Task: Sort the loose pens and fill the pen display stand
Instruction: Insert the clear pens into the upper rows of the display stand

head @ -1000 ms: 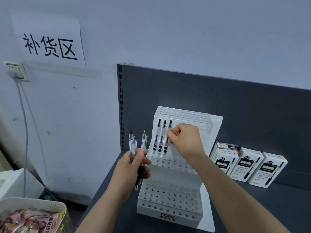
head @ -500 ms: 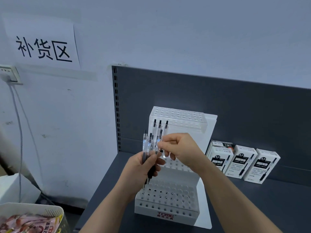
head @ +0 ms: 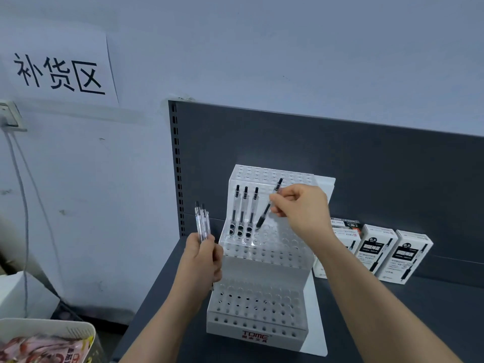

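Note:
A white tiered pen display stand (head: 258,328) with rows of holes stands on the dark shelf. Three clear pens (head: 245,213) with black tips stand upright in the left holes of its middle tier. My right hand (head: 301,208) pinches a fourth pen (head: 267,206), tilted, its black tip at the hole just right of those three. My left hand (head: 203,260), left of the stand, grips a bundle of clear pens (head: 202,224) that point upward.
Three white pen boxes (head: 374,251) stand at the shelf's back right, against the dark back panel (head: 340,158). A white basket (head: 62,328) of packets sits at lower left, off the shelf. A paper sign and a wall socket with a cable hang on the wall.
My right hand took one pen from the bundle in my left hand and carried it right to the middle tier. My left hand moved back to the left of the stand.

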A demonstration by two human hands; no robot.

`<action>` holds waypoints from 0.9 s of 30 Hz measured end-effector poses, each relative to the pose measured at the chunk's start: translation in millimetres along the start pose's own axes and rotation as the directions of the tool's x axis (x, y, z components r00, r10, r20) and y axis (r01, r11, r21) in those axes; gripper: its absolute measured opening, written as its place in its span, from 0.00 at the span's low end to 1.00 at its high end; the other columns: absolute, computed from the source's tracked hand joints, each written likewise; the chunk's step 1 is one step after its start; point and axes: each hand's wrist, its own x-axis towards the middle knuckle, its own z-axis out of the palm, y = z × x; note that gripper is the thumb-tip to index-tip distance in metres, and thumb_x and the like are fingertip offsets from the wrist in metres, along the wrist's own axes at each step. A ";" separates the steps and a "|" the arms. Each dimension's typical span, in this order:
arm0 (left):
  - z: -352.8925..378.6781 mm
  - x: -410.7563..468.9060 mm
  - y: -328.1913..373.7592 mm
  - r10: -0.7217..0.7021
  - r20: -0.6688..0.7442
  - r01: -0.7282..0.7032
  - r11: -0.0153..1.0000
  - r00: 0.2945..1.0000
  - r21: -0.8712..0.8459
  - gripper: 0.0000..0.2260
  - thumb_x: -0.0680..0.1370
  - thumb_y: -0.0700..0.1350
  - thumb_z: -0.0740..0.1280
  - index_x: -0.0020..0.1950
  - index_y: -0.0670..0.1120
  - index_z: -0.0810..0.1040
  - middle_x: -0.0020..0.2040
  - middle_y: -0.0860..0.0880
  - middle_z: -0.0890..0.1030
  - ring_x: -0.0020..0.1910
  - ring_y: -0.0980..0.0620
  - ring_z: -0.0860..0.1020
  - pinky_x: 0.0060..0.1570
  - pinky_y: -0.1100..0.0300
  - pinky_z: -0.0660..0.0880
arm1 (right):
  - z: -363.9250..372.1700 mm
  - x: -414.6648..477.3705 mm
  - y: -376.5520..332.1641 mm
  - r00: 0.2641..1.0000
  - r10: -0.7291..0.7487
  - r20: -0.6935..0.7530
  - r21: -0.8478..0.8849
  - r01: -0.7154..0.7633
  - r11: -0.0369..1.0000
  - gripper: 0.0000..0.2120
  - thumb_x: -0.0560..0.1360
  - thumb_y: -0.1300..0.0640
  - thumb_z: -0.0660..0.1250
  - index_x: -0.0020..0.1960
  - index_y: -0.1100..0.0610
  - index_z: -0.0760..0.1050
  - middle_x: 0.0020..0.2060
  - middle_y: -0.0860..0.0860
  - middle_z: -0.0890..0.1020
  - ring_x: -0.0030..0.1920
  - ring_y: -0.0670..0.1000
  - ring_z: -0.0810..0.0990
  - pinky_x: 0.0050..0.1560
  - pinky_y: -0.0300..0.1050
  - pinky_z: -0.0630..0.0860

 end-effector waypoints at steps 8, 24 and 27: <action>-4.5 -9.7 7.0 0.086 0.106 -0.091 0.995 0.991 0.045 0.08 0.82 0.44 0.60 0.55 0.46 0.78 0.37 0.47 0.80 0.29 0.51 0.73 0.25 0.67 0.70 | 22.6 1.1 9.1 0.996 -0.014 0.090 -0.248 0.036 0.968 0.10 0.74 0.63 0.68 0.35 0.63 0.80 0.35 0.51 0.84 0.32 0.47 0.84 0.42 0.53 0.83; 14.9 -8.1 0.5 0.063 0.220 -0.076 0.996 0.974 0.049 0.09 0.81 0.41 0.60 0.53 0.42 0.80 0.44 0.45 0.84 0.44 0.49 0.81 0.48 0.58 0.80 | -11.3 -26.7 0.2 0.965 0.079 0.249 0.145 -0.118 0.982 0.02 0.75 0.63 0.70 0.43 0.60 0.81 0.34 0.56 0.85 0.34 0.51 0.82 0.37 0.40 0.81; 6.4 -4.0 0.3 0.090 0.147 -0.104 0.991 0.985 0.088 0.10 0.82 0.44 0.58 0.54 0.46 0.79 0.40 0.46 0.82 0.35 0.50 0.79 0.39 0.59 0.78 | -32.1 -15.0 -2.2 0.997 0.063 0.038 0.249 -0.071 0.966 0.01 0.74 0.65 0.70 0.44 0.62 0.81 0.35 0.57 0.85 0.34 0.51 0.84 0.37 0.39 0.82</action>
